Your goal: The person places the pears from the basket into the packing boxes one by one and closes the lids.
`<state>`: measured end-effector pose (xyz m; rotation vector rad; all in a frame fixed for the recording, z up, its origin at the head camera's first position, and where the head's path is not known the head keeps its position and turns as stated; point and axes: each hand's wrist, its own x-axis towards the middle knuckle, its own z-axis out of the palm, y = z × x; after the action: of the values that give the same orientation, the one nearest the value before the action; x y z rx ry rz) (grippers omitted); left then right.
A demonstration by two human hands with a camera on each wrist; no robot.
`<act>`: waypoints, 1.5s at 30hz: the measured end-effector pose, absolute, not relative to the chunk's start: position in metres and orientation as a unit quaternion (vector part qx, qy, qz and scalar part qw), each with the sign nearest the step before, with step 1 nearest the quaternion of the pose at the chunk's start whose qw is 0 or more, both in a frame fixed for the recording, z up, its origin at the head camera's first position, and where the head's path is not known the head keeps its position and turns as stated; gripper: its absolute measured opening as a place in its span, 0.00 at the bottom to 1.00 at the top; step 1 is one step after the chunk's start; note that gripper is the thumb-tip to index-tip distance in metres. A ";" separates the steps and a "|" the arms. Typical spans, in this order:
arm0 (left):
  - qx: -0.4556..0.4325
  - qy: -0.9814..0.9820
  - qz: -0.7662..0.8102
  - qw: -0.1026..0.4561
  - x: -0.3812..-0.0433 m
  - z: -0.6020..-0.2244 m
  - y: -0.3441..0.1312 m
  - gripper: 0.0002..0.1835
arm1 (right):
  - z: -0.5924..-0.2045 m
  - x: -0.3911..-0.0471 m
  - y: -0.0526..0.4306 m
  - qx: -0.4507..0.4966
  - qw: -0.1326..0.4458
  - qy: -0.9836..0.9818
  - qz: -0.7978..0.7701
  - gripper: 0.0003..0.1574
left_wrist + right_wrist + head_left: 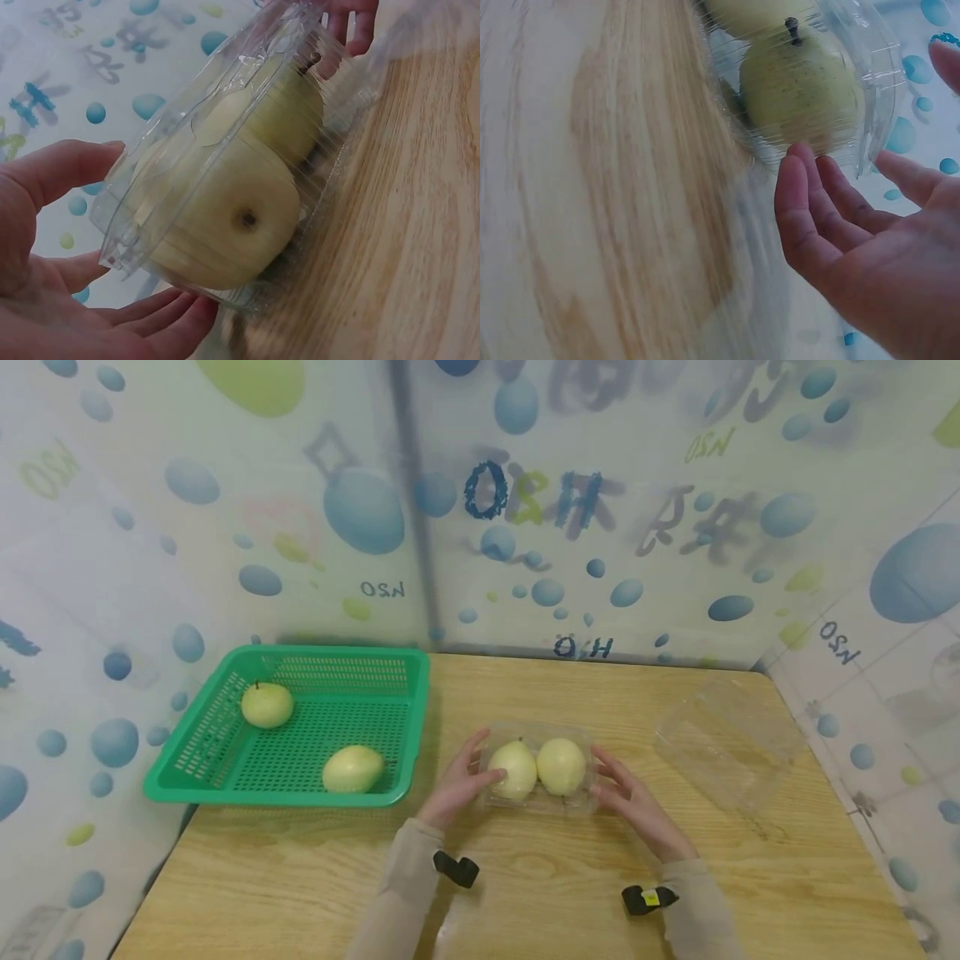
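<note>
Two yellow-green pears (pixel 562 767) lie side by side in a clear plastic clamshell box (pixel 540 804) on the wooden table. My left hand (pixel 459 783) grips the box's left end; in the left wrist view its thumb touches the lid's edge and its fingers reach the lower side. At the other end is my right hand (pixel 633 797). In the right wrist view, its loosely bent fingers (pixel 802 202) touch the end of the box near a pear's stem, while the thumb stands apart from the lid. The lid lies over the pears; whether it is fastened is unclear.
A green plastic basket (pixel 417 727) stands on the left, holding two more pears, one at the back (pixel 267 706) and one at the front (pixel 352 769). Another clear plastic box (pixel 727 747) lies on the table (pixel 540 893) at the right. Patterned curtains (pixel 637 527) enclose the table.
</note>
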<state>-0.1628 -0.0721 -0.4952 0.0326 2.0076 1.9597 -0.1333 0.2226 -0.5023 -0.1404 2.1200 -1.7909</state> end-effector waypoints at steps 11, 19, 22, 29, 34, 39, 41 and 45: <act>0.055 0.714 0.677 0.169 -0.157 -0.497 -0.075 0.50 | -0.501 -0.130 0.220 -0.053 0.190 0.770 -0.607 0.51; 0.070 0.741 0.647 0.163 -0.154 -0.496 -0.079 0.51 | -0.504 -0.130 0.219 -0.053 0.202 0.771 -0.602 0.54; 0.081 0.751 0.636 0.158 -0.152 -0.495 -0.081 0.51 | -0.505 -0.130 0.220 -0.047 0.207 0.770 -0.601 0.55; 0.104 0.765 0.615 0.159 -0.148 -0.496 -0.085 0.53 | -0.504 -0.130 0.223 -0.080 0.227 0.758 -0.606 0.56; 0.110 0.755 0.619 0.189 -0.142 -0.489 -0.089 0.51 | -0.503 -0.129 0.224 -0.084 0.247 0.735 -0.626 0.57; 0.103 0.713 0.649 0.245 -0.141 -0.488 -0.093 0.48 | -0.506 -0.128 0.226 -0.089 0.252 0.714 -0.647 0.54; 0.103 0.699 0.660 0.257 -0.145 -0.496 -0.095 0.48 | -0.507 -0.127 0.226 -0.092 0.247 0.710 -0.654 0.52; 0.103 0.676 0.678 0.270 -0.145 -0.496 -0.097 0.48 | -0.506 -0.126 0.225 -0.091 0.236 0.707 -0.661 0.49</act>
<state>-0.1450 -0.0966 -0.4957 0.2784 1.8221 1.8258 -0.1261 0.2253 -0.5058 -0.2488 1.9389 -1.8128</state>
